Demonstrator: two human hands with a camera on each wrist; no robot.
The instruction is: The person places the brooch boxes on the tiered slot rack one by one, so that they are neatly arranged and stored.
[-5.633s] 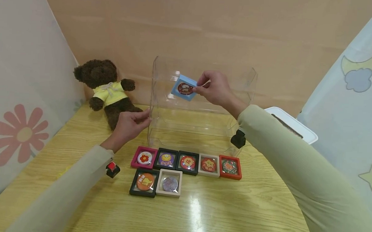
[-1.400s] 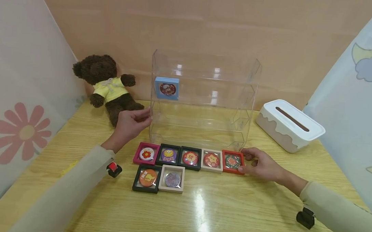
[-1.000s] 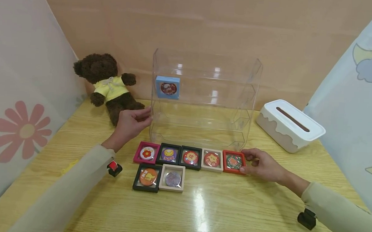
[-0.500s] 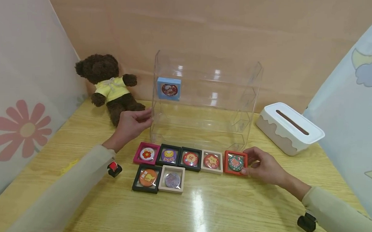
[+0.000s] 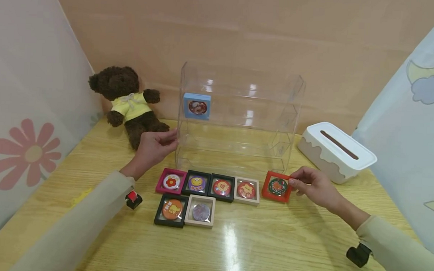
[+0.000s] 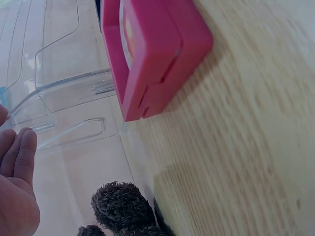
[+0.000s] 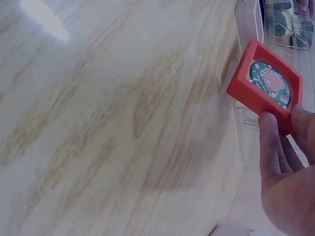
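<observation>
In the head view, my right hand [image 5: 317, 189] pinches the right edge of a red square frame [image 5: 274, 197], which holds a green round badge. In the right wrist view the red frame [image 7: 246, 93] is tilted and raised off the table, with thumb and fingers on one corner. My left hand [image 5: 152, 151] holds the left side of a clear acrylic display rack [image 5: 238, 146] between thumb and fingers; the exact contact is hard to see. A light blue frame [image 5: 186, 110] with a red badge stands at the left of an upper tier.
Several framed badges lie in two rows before the rack, among them a magenta frame [image 5: 159, 187], a beige frame [image 5: 257, 196] and a black frame [image 5: 159, 219]. A brown teddy bear [image 5: 114, 84] sits at left; a white tissue box [image 5: 309, 150] stands at right.
The blue frame went from my right hand onto the rack. My right hand then moved down to the red frame, drew it right, away from the beige one, and lifted it. My left hand stayed.
</observation>
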